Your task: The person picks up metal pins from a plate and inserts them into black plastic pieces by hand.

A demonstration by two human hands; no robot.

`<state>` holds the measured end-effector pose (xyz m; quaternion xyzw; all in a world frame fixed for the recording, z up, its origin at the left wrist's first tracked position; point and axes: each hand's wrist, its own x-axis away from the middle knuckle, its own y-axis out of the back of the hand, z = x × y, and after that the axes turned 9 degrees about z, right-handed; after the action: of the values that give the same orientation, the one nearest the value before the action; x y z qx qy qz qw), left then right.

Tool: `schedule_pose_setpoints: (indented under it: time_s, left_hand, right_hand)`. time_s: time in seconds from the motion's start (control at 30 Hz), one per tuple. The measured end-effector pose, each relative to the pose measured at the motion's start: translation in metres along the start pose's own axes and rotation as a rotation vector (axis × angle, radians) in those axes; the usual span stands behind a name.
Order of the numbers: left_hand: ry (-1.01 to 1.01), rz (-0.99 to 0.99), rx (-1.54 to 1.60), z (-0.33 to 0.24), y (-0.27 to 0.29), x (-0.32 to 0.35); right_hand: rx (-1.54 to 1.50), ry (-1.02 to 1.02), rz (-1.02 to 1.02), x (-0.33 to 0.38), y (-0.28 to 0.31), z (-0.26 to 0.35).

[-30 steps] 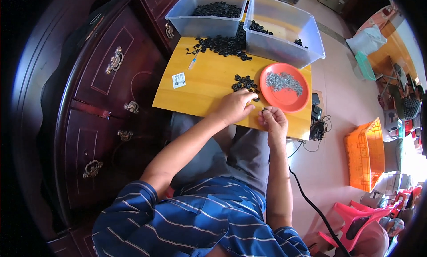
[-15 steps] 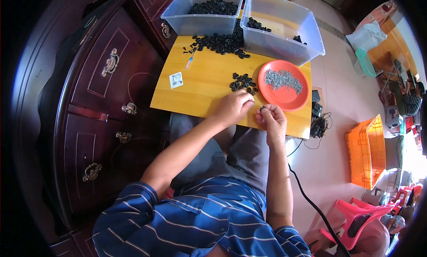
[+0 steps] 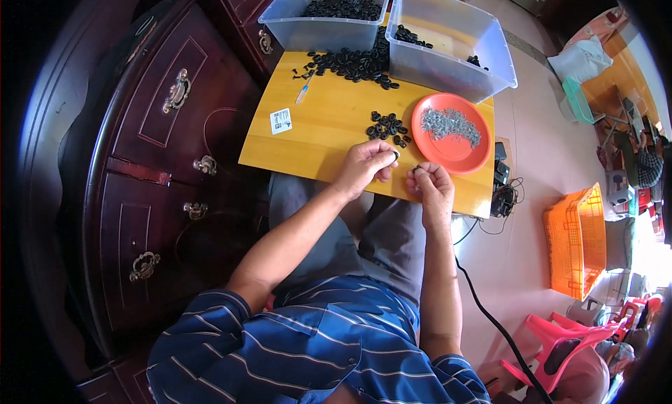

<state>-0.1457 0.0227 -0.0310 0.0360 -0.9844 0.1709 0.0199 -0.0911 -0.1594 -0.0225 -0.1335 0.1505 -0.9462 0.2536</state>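
Observation:
Over the table's near edge, my left hand [image 3: 365,167] pinches a small black oval ring [image 3: 397,154] between thumb and fingertips. Close to its right, my right hand [image 3: 432,183] is closed in a pinch on a small dark piece [image 3: 418,169], too small to make out fully. The two hands are apart. Just beyond them lies a small group of black oval rings [image 3: 381,128] on the wooden table [image 3: 322,135]. An orange-red plate [image 3: 448,163] to the right holds a heap of small silvery metal pieces [image 3: 448,124].
Two clear plastic bins, left [image 3: 322,33] and right [image 3: 455,79], stand at the table's back with black parts inside. A larger black pile [image 3: 357,65] spills before them. A thin blue-and-white tool [image 3: 302,93] and white label [image 3: 280,121] lie left. Dark drawers [image 3: 154,159] flank the table.
My left hand has turned and lifted slightly, so the black ring at its fingertips now shows. My right hand keeps its pinch almost in place. The view has shifted a little.

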Motion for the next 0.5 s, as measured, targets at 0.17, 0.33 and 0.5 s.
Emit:
schedule_pose_setpoints:
  time_s: [0.17, 0.33, 0.5]
  left_hand:
    - [0.039, -0.013, 0.126, 0.0028, 0.0002, 0.0003]
    - [-0.015, -0.028, 0.096, 0.0017, -0.007, -0.0001]
    - [-0.055, 0.058, -0.034, 0.006, -0.0071, 0.0008]
  right_hand:
    - [-0.004, -0.003, -0.011, 0.0002, -0.0009, -0.0001]
    - [0.007, 0.013, -0.001, -0.0004, 0.0004, -0.0022]
    - [-0.007, 0.014, -0.007, -0.0003, -0.0007, -0.0019]
